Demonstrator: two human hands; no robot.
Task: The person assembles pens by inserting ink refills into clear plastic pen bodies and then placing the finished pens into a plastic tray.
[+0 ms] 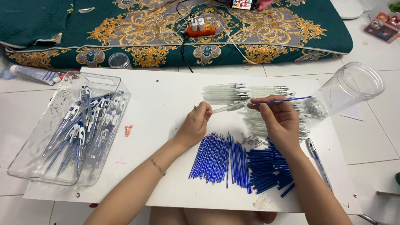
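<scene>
The left hand [195, 124] is closed in a pinch on a clear pen barrel [228, 108], which lies nearly level and points its open end to the right, towards the other hand. The right hand [280, 121] pinches a thin blue refill [287, 100] between thumb and fingertips; the refill's long axis runs almost left to right, rising slightly towards its far right tip, and its near end sits just beside the barrel's mouth, slightly above it. The two parts are thus nearly in line, end facing end, with the hands close together over the middle of the white tabletop [166, 104]. Just below the hands lie two heaps of loose blue refills [216, 158], fanned mostly front to back, the right heap [268, 168] lying more crosswise under the right wrist. Beyond the hands, a row of empty clear barrels [227, 91] is stacked with long axes left to right, and more lie behind the right hand. A small pile of metal springs [251, 140] sits between the heaps. One finished pen [317, 160] lies to the right, well apart. A clear plastic jar [354, 87] lies tipped on its side at the right edge. At the far left a clear tray [106, 81] holds many assembled pens. A patterned green mattress [291, 37] lies beyond the tabletop.
</scene>
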